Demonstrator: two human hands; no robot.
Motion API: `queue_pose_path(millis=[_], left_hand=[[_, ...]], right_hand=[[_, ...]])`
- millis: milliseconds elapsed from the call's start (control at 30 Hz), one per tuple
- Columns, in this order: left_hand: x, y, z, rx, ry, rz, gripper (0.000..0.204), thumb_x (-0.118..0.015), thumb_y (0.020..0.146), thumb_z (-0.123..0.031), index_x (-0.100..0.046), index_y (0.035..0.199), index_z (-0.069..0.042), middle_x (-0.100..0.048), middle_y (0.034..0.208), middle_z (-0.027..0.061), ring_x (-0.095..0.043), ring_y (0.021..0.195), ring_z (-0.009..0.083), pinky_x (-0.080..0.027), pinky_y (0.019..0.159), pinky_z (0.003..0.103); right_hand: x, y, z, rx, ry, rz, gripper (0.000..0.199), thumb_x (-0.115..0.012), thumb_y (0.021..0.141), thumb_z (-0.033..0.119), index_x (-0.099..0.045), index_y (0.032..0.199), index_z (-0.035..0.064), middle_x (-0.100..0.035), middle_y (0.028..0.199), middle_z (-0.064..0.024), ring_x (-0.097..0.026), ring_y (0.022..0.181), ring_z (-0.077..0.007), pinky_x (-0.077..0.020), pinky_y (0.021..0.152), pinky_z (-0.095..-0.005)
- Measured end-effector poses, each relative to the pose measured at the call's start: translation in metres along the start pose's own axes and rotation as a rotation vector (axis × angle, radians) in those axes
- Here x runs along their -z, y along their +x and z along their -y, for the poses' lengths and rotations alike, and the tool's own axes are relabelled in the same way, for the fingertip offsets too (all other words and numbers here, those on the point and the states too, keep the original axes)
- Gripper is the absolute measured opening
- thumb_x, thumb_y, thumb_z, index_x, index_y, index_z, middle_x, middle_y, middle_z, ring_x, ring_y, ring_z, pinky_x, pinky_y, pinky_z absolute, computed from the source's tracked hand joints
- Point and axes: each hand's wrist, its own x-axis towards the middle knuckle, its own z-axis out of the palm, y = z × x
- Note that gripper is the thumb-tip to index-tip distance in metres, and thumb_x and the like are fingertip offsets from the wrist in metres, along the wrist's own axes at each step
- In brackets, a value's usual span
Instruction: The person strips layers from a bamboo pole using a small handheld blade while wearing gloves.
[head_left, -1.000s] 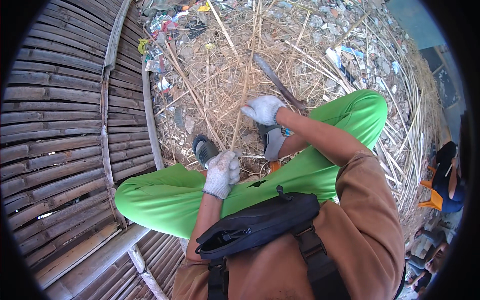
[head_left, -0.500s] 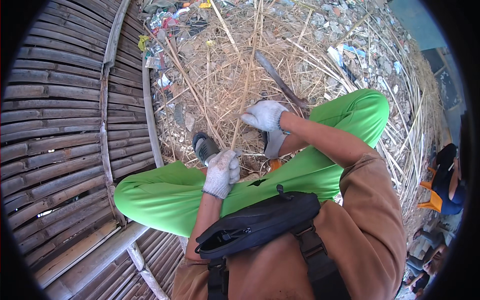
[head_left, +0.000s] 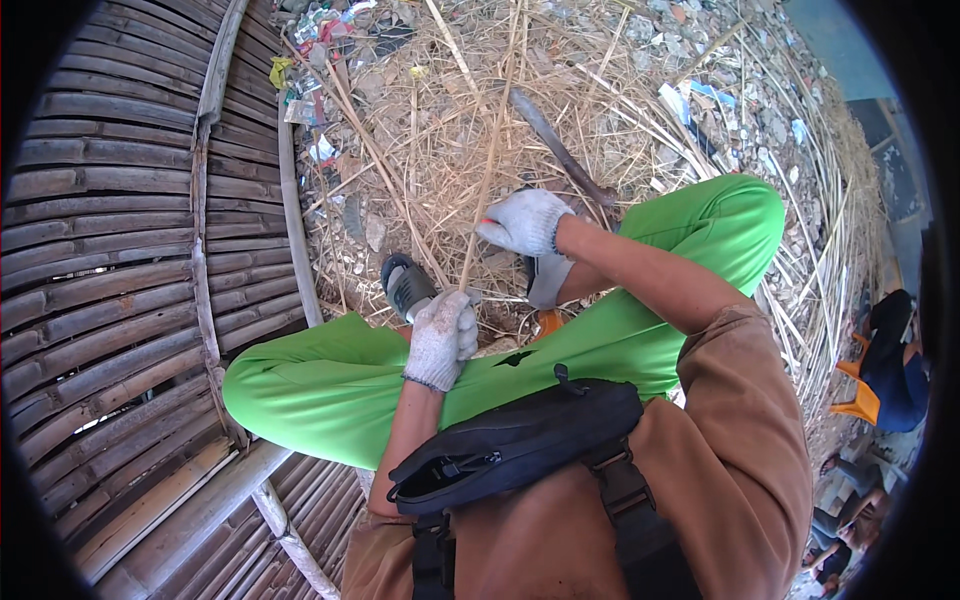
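Left hand in a white work glove, fingers closed in a fist around the lower end of a thin bamboo strip, just above the left knee. Right hand, same glove type, fingers pinched shut on the same strip a bit higher up; red mark shows at the fingertips. Strip runs from the left fist up through the right hand and on over the straw-littered ground, nearly upright in view. Long dark blade lies on the litter beyond the right hand, not touched. Person sits in green trousers, black sling bag across the chest, grey shoe beside the left hand. Woven bamboo slat panel on the left.
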Motion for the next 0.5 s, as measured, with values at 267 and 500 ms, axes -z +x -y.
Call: queue_pose_path(millis=[267, 500], left_hand=[[-0.001, 0.0, 0.003, -0.024, 0.073, -0.011, 0.023, -0.061, 0.11, -0.027, -0.064, 0.114, -0.005, -0.045, 0.068, -0.0036, -0.037, 0.045, 0.0086, -0.028, 0.039, 0.027], [-0.006, -0.003, -0.003, -0.013, 0.013, 0.01, 0.023, -0.059, 0.111, -0.027, -0.063, 0.114, -0.005, -0.041, 0.065, -0.0041, -0.035, 0.045, 0.0087, -0.028, 0.039, 0.027]], right_hand=[[0.019, 0.042, -0.051, -0.213, -0.082, -0.034, 0.06, -0.041, 0.107, 0.059, -0.078, 0.118, 0.0129, -0.078, 0.116, -0.0193, -0.073, 0.111, -0.0413, -0.0561, 0.1, -0.053], [0.01, 0.051, -0.076, -0.264, 0.007, -0.138, 0.065, -0.039, 0.107, 0.06, -0.078, 0.119, 0.0085, -0.077, 0.119, -0.0215, -0.073, 0.114, -0.0419, -0.0546, 0.103, -0.0526]])
